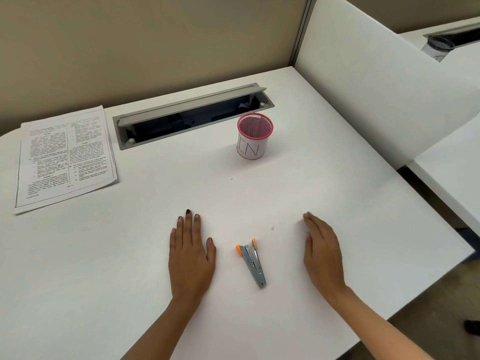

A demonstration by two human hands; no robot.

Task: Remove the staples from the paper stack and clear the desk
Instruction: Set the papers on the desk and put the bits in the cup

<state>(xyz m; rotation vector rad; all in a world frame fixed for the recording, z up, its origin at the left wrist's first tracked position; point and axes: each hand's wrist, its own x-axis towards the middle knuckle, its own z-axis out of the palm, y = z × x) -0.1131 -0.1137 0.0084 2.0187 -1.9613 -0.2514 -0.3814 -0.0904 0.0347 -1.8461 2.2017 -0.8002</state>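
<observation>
- Resting on the desk, the left hand and right hand are both lying open, fingers straight, holding nothing.
- The stapler is lying between them, touching neither.
- The papers are sitting far left, with the cup standing further back.

grey cable hatch sunk in near the back with its flap propped open, pretty dark inside, beige partition wall right behind it, curved white divider panel on the right, neighbouring white desk just past that, dark mesh cup way off in the far corner
</observation>
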